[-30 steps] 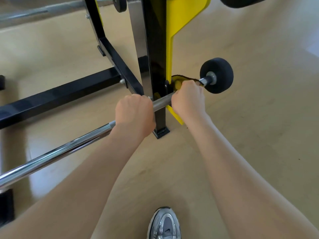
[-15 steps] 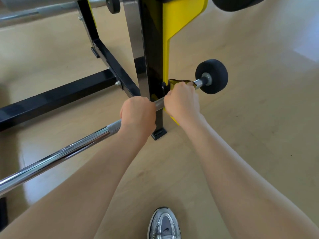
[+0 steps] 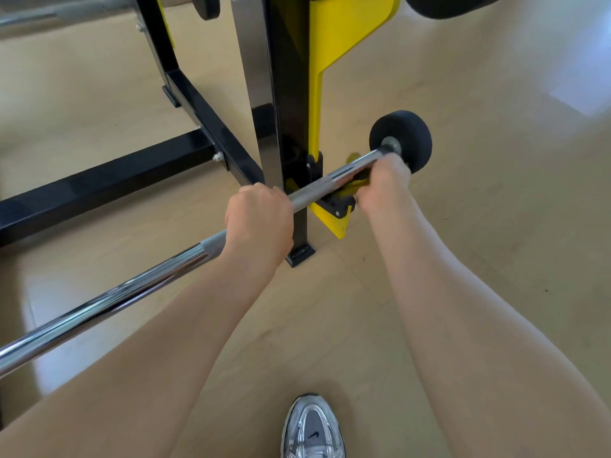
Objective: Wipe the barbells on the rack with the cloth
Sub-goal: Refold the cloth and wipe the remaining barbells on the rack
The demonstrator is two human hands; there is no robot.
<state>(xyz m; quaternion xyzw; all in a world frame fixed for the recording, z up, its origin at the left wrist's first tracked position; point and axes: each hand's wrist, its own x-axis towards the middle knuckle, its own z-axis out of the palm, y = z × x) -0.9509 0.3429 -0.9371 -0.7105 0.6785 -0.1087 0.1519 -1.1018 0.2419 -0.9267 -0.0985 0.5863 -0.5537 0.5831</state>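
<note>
Gripping the barbell point(image 3: 115, 299) just left of the rack point(image 3: 291, 94) post, the left hand point(image 3: 259, 223) is clenched round the rough part of the bar. The right hand point(image 3: 380, 183) clasps the yellow cloth point(image 3: 358, 186) round the bar, between the rack's lower hook point(image 3: 337, 201) and the black end weight point(image 3: 410, 140). The bar lies in that hook. A silver shoe point(image 3: 312, 428) stands on the floor point(image 3: 463, 226) below.
</note>
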